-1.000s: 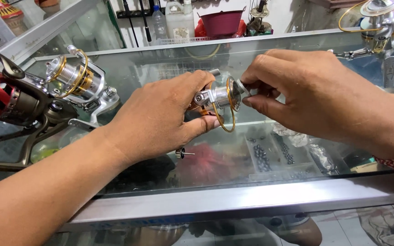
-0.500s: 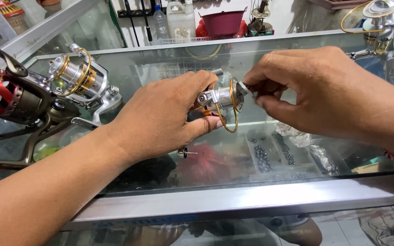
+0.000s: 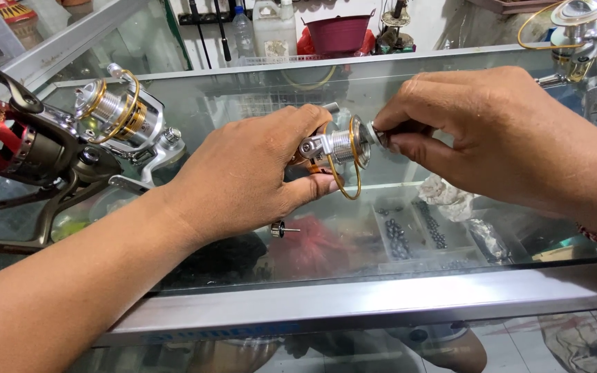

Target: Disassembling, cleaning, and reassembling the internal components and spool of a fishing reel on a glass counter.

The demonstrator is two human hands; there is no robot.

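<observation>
A glass counter [image 3: 243, 276] with a metal near edge fills the scene, and the work sits above its middle. The left hand [image 3: 250, 176] comes in from the near left and is closed around the body of a small silver reel [image 3: 336, 145], thumb underneath, so the reel sticks out to the right of its fingers. The right hand [image 3: 478, 135] comes in from the right, its fingertips pinched on the reel's front cap, just touching the spool end. A gold bail wire [image 3: 347, 183] loops down below the reel, between the 2 hands. At the left, 2 bigger reels rest on the glass: a red and black reel [image 3: 15, 148] and, just beyond it, a silver and gold reel [image 3: 122, 114]. A small screw [image 3: 281, 229] lies on the glass below the left hand.
</observation>
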